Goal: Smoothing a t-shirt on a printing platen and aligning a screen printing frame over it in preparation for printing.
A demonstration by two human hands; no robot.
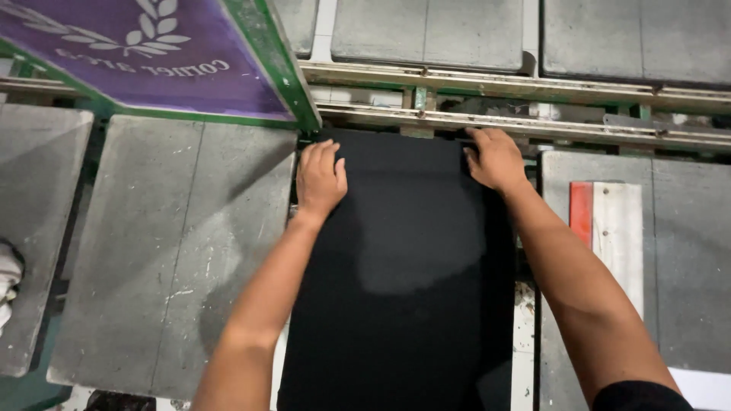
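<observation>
lying flat, smooth black cloth (pixel 396 259) under left hand (pixel 318 180), right hand (pixel 495 160), fingers spread, gripping nothing.

Black cloth (pixel 403 266), plain, centre of frame; grey boards (pixel 175 251) left and right, scuffed white; purple screen (pixel 145 53), upper left, white leaf motif and lettering, green frame (pixel 270 61); red-and-white striped piece (pixel 605 228), right; pale rails (pixel 533 125) across top, green-flecked.
</observation>
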